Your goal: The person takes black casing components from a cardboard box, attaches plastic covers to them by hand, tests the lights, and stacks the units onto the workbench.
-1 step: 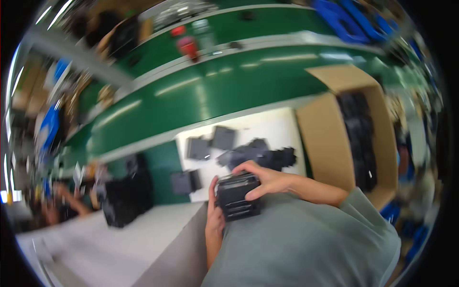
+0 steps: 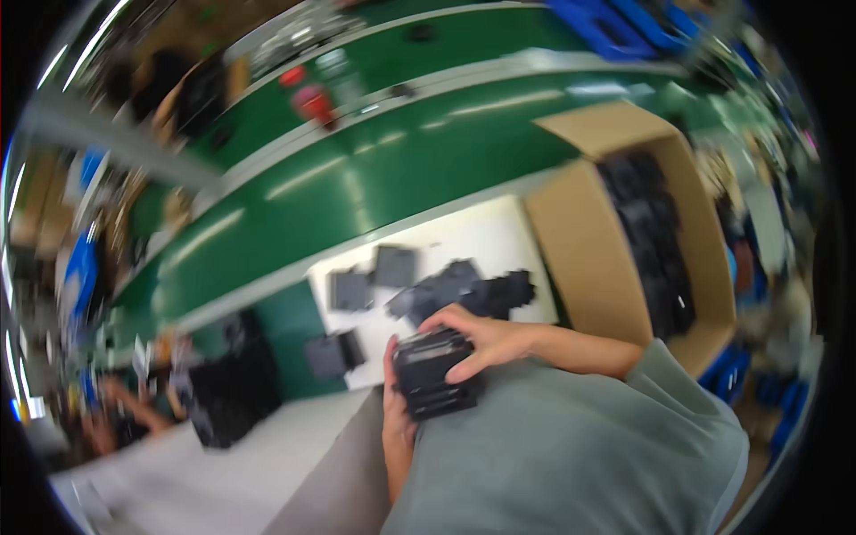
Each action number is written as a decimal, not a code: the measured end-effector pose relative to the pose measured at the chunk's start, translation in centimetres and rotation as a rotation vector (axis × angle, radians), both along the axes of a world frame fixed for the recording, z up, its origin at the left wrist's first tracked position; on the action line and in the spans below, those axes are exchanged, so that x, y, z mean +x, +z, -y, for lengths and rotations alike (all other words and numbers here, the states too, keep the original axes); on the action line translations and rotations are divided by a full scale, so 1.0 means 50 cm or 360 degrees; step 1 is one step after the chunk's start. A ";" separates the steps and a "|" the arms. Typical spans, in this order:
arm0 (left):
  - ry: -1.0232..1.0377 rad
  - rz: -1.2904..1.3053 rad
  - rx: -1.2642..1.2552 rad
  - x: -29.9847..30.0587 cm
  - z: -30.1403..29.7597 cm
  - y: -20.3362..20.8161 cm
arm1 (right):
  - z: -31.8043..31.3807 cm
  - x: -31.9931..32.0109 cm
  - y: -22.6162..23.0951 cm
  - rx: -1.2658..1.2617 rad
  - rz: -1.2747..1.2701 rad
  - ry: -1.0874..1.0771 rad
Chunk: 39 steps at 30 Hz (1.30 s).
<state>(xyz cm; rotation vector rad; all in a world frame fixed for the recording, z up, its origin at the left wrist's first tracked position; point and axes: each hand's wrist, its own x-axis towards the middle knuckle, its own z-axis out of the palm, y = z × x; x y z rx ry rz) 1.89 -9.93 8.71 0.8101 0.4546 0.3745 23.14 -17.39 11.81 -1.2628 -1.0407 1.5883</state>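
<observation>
Close to my body I hold a black boxy plastic part (image 2: 434,385) with ridges or slots across its face; motion blur hides the finer detail. My left hand (image 2: 399,412) is closed along its left side. My right hand (image 2: 473,343) grips the top and right edge, with the thumb across the front face. Just beyond my hands, several dark grey square parts (image 2: 394,266) lie on a white board (image 2: 486,230). A heap of black parts (image 2: 446,290) is there too, nearest to my right hand. Another dark part (image 2: 334,355) sits at the board's left edge.
An open carton (image 2: 584,250) holding black parts stands at the right. Green worktop (image 2: 312,201) runs behind the board. A red bottle (image 2: 312,102) and a clear bottle (image 2: 341,80) stand farther back. Black stacked items (image 2: 234,392) are at the left, near another person's hands (image 2: 129,406).
The whole view has shifted slightly, so the board, carton and bottles sit farther left in the picture. Both hands still hold the black boxy part in much the same grip.
</observation>
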 end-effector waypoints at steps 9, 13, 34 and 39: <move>-0.0267 -0.0403 -0.0058 0.174 0.085 -0.048 | 0.173 0.010 0.145 0.0533 0.1823 -0.0341; -0.0305 -0.0515 -0.0012 0.209 0.107 -0.054 | 0.204 0.017 0.143 0.0296 0.1826 -0.0333; -0.0121 -0.0457 -0.0315 0.287 0.110 -0.019 | 0.623 0.337 -0.050 -0.0194 0.1942 -0.0300; -0.0102 -0.0465 -0.0294 0.286 0.114 -0.007 | 0.623 0.317 -0.069 -0.0271 0.2173 -0.0199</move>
